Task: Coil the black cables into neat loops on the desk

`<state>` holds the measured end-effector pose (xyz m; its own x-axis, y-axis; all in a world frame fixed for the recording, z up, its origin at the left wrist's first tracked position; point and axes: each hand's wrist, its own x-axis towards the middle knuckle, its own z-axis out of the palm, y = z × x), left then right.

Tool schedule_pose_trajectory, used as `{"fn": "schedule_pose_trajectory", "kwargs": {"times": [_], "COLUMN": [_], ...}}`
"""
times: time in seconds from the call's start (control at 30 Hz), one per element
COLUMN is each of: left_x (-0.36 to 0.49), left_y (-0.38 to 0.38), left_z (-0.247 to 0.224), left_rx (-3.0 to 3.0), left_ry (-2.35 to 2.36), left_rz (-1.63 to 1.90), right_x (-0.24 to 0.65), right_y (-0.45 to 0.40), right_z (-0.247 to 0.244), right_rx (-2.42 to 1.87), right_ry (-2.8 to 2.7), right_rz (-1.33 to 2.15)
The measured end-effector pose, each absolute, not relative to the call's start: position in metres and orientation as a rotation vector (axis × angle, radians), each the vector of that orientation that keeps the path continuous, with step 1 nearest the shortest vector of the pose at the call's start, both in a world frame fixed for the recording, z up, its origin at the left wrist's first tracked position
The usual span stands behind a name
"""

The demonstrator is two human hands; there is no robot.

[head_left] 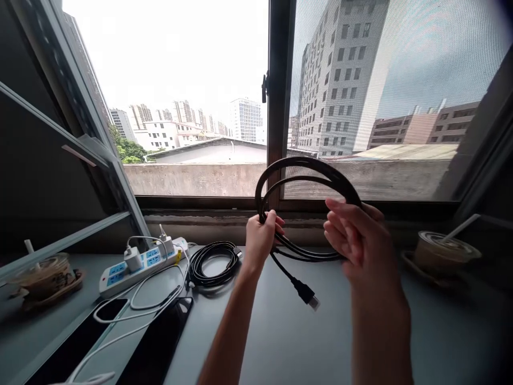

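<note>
A black HDMI cable (308, 162) is gathered in loose loops and held up above the table between my two hands. My left hand (262, 232) is closed around the left side of the loops, thumb on top. On the right side, my right hand (358, 235) is slightly blurred, its fingers curled and the loops passing behind them. One end of the cable hangs below the loops, with its plug (305, 293) pointing down and to the right. Left of my left forearm, a second coiled black cable (214, 264) lies on the table.
A white power strip (140, 264) with chargers and white cords (136, 315) is at the left. Dark flat devices (160, 342) lie in front. Drink cups stand at the far left (46, 275) and right (443, 254). A window frame (278, 107) rises behind the table (304, 347).
</note>
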<state>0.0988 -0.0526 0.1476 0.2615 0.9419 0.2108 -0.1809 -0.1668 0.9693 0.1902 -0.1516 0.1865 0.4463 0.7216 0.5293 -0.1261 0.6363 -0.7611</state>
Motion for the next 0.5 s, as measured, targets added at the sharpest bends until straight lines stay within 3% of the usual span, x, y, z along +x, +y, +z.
{"fn": "schedule_pose_trajectory", "kwargs": {"times": [0.37,0.5], "left_x": [0.089,0.080], "left_y": [-0.067,-0.060], "left_z": [0.152,0.154], "left_rx": [1.649,1.658], "left_ry": [0.530,0.567], "left_rz": [0.303,0.527], "right_x": [0.188,0.191], "right_y": [-0.157,-0.148], "right_z": [0.181,0.180], "right_rx": [-0.504,-0.352], "right_ry": [-1.172,-1.146], "right_rz": [0.384,0.366]}}
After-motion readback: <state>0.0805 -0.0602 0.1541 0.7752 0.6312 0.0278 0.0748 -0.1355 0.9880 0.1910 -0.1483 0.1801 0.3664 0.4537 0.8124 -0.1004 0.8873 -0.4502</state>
